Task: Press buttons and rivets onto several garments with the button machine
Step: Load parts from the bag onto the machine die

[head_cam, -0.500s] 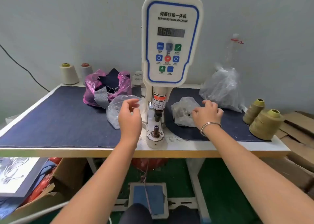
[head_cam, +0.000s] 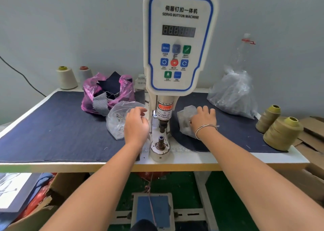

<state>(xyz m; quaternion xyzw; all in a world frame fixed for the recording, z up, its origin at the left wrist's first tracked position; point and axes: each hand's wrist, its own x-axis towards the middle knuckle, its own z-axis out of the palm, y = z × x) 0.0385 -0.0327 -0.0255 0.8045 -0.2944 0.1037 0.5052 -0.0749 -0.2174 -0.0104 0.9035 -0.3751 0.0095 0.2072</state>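
Your servo button machine (head_cam: 178,43) stands at the centre of the table (head_cam: 245,159), its white control head tall at 12 o'clock and its lower die post (head_cam: 161,140) on the round base at 6 o'clock of the column, near the front edge.

Your left hand (head_cam: 136,123) hovers at 9 o'clock of the column, just beside it, over the near edge of a small clear plastic bag (head_cam: 117,118). Its fingers are loosely curved and slightly apart; you cannot tell whether they touch the bag, and nothing shows pinched between them.

Your right hand (head_cam: 203,120), with a metal bangle (head_cam: 205,128) at the wrist, rests at 3 o'clock of the column on a second small clear bag (head_cam: 185,120). Its fingers lie bent over the top of the bag; whether they pinch the plastic is hidden by the hand.

Dark denim cloth (head_cam: 52,129) covers the tabletop on both sides. At 10 o'clock sits a pink bag (head_cam: 91,97) stuffed with dark fabric scraps, and behind it two pale thread cones (head_cam: 66,78). At 2 o'clock lies a larger clear bag (head_cam: 233,92); at 4 o'clock, two olive thread cones (head_cam: 280,134) stand side by side. The foot pedal (head_cam: 152,211) shows below the table.
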